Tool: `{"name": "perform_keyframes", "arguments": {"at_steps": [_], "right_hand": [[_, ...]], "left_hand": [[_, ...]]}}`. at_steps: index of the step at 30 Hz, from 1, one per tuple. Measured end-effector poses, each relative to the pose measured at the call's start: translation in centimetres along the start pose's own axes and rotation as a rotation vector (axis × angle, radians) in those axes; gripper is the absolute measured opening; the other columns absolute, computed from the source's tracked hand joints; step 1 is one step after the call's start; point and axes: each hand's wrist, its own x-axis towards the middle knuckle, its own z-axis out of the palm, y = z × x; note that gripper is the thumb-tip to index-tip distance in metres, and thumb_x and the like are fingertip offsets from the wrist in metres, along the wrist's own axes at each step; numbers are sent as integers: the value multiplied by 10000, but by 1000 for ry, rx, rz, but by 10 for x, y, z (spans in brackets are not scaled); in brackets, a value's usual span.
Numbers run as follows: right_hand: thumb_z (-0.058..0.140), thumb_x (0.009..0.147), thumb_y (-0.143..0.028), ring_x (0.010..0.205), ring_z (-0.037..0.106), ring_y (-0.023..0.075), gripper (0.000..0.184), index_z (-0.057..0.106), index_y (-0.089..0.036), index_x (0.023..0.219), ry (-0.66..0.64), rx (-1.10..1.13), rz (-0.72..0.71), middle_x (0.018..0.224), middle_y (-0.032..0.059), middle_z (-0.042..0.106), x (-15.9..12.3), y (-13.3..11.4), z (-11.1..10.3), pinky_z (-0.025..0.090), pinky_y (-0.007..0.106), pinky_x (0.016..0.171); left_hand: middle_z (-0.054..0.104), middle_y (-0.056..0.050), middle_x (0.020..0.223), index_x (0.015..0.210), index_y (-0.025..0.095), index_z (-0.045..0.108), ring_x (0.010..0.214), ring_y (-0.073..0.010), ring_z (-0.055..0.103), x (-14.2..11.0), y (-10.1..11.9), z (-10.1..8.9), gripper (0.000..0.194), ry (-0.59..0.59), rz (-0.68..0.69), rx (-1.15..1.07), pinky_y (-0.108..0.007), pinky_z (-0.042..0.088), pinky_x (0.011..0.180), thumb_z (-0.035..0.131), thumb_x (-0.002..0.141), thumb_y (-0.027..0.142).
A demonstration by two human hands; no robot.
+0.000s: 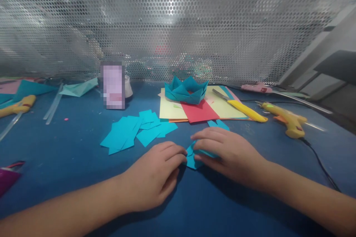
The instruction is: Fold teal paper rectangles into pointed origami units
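Observation:
A small folded piece of bright blue paper (194, 160) lies on the table between my hands. My left hand (157, 176) rests at its left edge, fingers bent and fingertips touching it. My right hand (228, 152) covers most of the paper from the right, fingers closed over it and thumb at its near side. Under that hand, part of the paper is hidden. A loose pile of cut blue paper pieces (125, 133) lies beyond my left hand. Two blue corners (219, 124) show just behind my right hand.
Behind stands a folded blue paper ring with points (186, 90), on stacked coloured sheets (169, 111) with a red piece (200, 111). A yellow-handled knife (247, 110) and a corded yellow glue gun (289, 118) lie right. Left are a blurred-out upright rectangle (113, 85) and another glue gun (26, 105).

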Motion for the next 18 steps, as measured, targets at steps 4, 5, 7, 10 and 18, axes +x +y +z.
{"name": "perform_keyframes", "arguments": {"at_steps": [4, 5, 7, 10, 18], "right_hand": [[700, 808, -306, 900, 606, 184, 267, 641, -189, 1041, -119, 176, -16, 1026, 62, 661, 1, -7, -2, 486, 299, 780], [680, 826, -271, 887, 608, 180, 219, 649, -192, 1028, -122, 182, -4, 1014, 58, 662, 1, -7, -2, 482, 292, 768], [582, 890, -203, 855, 610, 172, 126, 668, -200, 981, -117, 176, 8, 985, 51, 664, -1, -5, -1, 471, 283, 739], [448, 954, -184, 817, 616, 164, 233, 680, -206, 960, -117, 142, -45, 986, 55, 667, -3, 1, 1, 455, 275, 690], [391, 970, -177, 866, 628, 170, 278, 651, -219, 1060, -198, 63, -158, 1004, 66, 674, -3, 3, 1, 441, 286, 703]], "left_hand": [[602, -72, 1181, 1165, 156, 544, 1070, -199, 520, 0, -7, -1, 402, 18, -23, -62, -400, 441, 975, 400, 822, 5], [602, -69, 1189, 1162, 158, 548, 1074, -196, 521, 0, -9, -2, 422, 22, -17, -69, -402, 437, 981, 386, 812, -11], [612, -66, 1187, 1143, 160, 559, 1076, -189, 529, 0, -11, -2, 445, 29, -6, -83, -398, 440, 981, 367, 791, -33], [620, -63, 1192, 1097, 168, 571, 1108, -190, 528, -2, -14, -1, 439, 44, 18, -93, -404, 443, 984, 359, 770, -35], [559, -38, 1320, 1109, 209, 503, 1327, -189, 389, -5, -18, 0, 498, -27, 15, -122, -454, 377, 1056, 371, 697, -40]]}}
